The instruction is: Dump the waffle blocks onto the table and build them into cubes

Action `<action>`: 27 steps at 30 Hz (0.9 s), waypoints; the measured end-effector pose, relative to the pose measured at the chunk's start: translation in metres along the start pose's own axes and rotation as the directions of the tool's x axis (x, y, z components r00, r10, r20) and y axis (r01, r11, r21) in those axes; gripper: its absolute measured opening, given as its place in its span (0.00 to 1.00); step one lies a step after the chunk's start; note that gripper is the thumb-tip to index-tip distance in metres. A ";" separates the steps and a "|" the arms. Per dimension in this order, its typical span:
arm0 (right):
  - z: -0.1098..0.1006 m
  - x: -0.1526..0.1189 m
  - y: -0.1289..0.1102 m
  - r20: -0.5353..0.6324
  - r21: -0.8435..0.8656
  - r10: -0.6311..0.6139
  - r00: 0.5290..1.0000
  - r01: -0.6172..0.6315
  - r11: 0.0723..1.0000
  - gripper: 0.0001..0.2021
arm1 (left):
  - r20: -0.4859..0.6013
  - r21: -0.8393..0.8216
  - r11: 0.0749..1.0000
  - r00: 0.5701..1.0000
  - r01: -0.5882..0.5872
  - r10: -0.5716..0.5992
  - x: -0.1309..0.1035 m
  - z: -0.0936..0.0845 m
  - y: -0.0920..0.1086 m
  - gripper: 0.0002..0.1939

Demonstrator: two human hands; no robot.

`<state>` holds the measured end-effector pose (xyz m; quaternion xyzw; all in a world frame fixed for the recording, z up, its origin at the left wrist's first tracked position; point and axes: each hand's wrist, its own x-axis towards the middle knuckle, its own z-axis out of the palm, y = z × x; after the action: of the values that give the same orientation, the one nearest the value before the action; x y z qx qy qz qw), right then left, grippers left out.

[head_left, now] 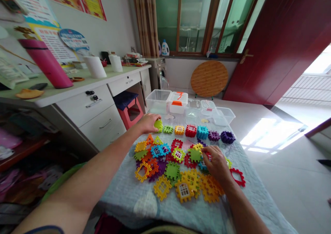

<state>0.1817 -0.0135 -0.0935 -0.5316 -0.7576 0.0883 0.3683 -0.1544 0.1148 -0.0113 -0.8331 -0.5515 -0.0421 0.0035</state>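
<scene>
My left hand (pixel 150 122) is closed round a lime-green block piece (pixel 158 125) at the left end of a row of stacked pieces. Rightward in that row are a green stack (pixel 168 129), a yellow one (pixel 179 130), a red one (pixel 190 130), a blue one (pixel 202 132) and purple ones (pixel 228 137). My right hand (pixel 214 160) is over the right part of a loose pile, beside a green square piece (pixel 194 155); its fingertips are partly hidden, so its grip is unclear. Yellow pieces (pixel 162 187) lie nearest me.
Clear plastic boxes (pixel 158 101) and a white-lidded box with an orange clasp (pixel 178 103) stand along the far edge of the cloth-covered table (pixel 144 204). A desk (pixel 100 85) with a pink bottle (pixel 46 63) is at the left, a red stool (pixel 131 114) beside it.
</scene>
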 end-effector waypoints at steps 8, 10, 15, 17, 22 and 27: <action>-0.001 0.000 0.001 -0.013 -0.004 0.002 1.000 -0.002 1.000 0.05 | 0.226 0.030 1.000 0.974 -0.005 -0.002 0.043 0.020 -0.013 0.31; -0.001 -0.001 0.003 -0.008 -0.003 0.000 1.000 0.000 1.000 0.05 | 0.254 0.034 0.999 0.967 -0.009 0.000 0.046 0.024 -0.015 0.32; 0.000 -0.001 0.004 0.003 -0.001 0.013 1.000 -0.013 1.000 0.04 | 0.318 0.053 0.999 0.948 0.002 -0.019 0.046 0.030 -0.018 0.35; 0.000 -0.001 0.003 0.001 0.000 0.018 1.000 -0.018 1.000 0.05 | 0.332 0.064 0.998 0.943 0.004 -0.025 0.045 0.031 -0.016 0.36; -0.001 0.000 0.002 -0.005 0.002 0.030 1.000 -0.030 1.000 0.05 | 0.346 0.095 0.995 0.937 0.014 -0.046 0.045 0.033 -0.013 0.40; -0.002 0.000 0.001 -0.002 -0.004 0.043 0.999 -0.043 0.999 0.05 | 0.356 0.110 0.994 0.932 0.025 -0.063 0.047 0.038 -0.015 0.40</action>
<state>0.1839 -0.0138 -0.0922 -0.5487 -0.7457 0.0943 0.3659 -0.1478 0.1664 -0.0459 -0.8128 -0.5629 0.1395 -0.0550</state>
